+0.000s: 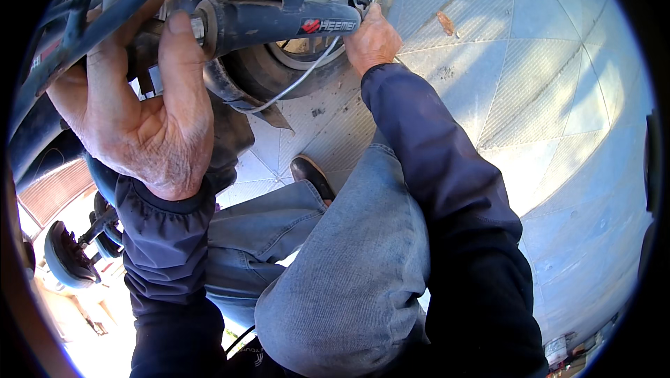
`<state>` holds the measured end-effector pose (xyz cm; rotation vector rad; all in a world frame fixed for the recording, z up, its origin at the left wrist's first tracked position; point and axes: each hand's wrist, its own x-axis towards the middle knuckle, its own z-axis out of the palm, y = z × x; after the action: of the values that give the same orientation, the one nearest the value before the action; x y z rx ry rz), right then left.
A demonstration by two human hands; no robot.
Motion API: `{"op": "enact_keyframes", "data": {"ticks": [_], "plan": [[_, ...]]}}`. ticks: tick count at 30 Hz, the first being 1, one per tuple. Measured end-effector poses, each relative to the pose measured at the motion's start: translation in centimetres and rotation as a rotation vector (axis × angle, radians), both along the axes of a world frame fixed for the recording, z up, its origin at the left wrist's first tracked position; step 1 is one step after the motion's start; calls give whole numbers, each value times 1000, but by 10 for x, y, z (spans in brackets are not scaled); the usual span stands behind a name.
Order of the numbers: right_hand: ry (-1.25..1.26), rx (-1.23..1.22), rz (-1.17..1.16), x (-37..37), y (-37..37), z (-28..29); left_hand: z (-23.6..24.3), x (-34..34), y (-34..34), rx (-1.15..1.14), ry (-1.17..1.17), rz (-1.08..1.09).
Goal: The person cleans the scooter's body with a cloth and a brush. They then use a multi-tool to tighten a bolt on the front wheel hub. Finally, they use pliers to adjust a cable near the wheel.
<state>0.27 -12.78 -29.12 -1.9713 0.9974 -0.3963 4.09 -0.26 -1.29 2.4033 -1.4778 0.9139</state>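
Note:
My left hand (160, 109) is closed around a dark tubular part at the upper left, its thumb upright beside a metal nut (198, 31). From there a thick dark tube (279, 26) with a printed label runs right to the wheel hub. At that far end my right hand (373, 40) is closed beside the axle area; its fingertips are hidden behind the tube and I cannot make out what they grip. The wheel (296, 64), with black tyre and pale rim, stands behind the tube. A grey cable (301, 79) curves below it, near my right hand.
Dark frame tubes (91, 22) crowd the upper left. A black pedal-like part (70, 256) juts out at the lower left. My bent knee (356, 259) and shoe (312, 174) are below the wheel. A dry leaf (447, 24) lies on the patterned tile floor (544, 92).

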Motion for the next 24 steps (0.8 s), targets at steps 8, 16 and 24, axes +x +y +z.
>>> {"op": "enact_keyframes", "data": {"ticks": [8, 16, 24], "plan": [[-140, -187, -27, 5, -1, -26, -2, 11, 1, -10, -48, -80], [-142, -182, 16, 4, -5, -34, -2, -3, -9, 155, -133, 75], [-118, -213, 70, 1, -13, -26, 12, 0, -14, 189, -175, -86]]}}
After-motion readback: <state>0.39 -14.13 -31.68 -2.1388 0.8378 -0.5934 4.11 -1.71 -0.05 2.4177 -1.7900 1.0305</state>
